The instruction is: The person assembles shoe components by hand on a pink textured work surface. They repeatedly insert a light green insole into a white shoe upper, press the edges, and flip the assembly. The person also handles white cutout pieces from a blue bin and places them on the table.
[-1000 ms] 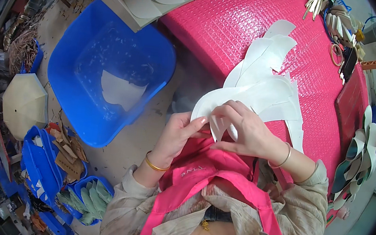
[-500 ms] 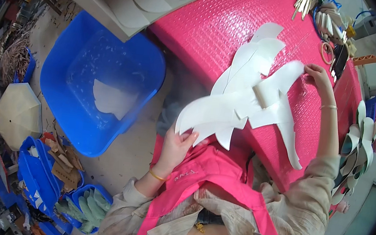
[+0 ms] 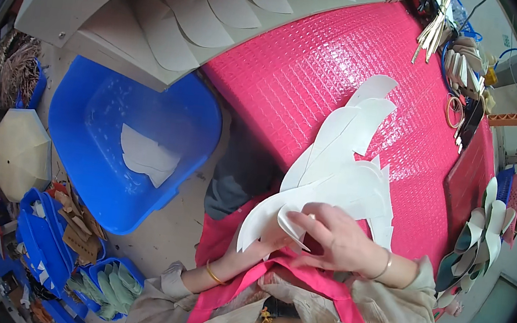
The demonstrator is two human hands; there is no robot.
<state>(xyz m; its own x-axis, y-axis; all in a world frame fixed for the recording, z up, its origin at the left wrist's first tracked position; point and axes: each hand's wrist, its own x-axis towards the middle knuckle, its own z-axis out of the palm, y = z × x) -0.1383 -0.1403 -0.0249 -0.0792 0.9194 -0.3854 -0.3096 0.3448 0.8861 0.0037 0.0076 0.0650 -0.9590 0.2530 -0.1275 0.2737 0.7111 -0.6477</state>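
Note:
A stack of thin white curved cut-out pieces (image 3: 293, 194) spans my lap and the edge of the pink table. My left hand (image 3: 261, 251) grips the lower left end from beneath, its fingers partly hidden by a piece. Over that same end, my right hand (image 3: 339, 241) is curled in, fingertips on the bent edge of a white piece that folds up between the hands. More white pieces (image 3: 344, 136) overlap on the table just beyond.
A shelf of white pieces (image 3: 204, 18) stands above the pink-covered table (image 3: 309, 52). On my left a blue tub (image 3: 126, 204) holds a few white pieces. A cream stool (image 3: 20, 153) and blue bins lie farther left. Bundled parts (image 3: 464, 60) line the table's far right.
My right hand has left the far right end of the pieces and come down beside my left hand. The right end now lies on the table, and a piece is bent up between my hands.

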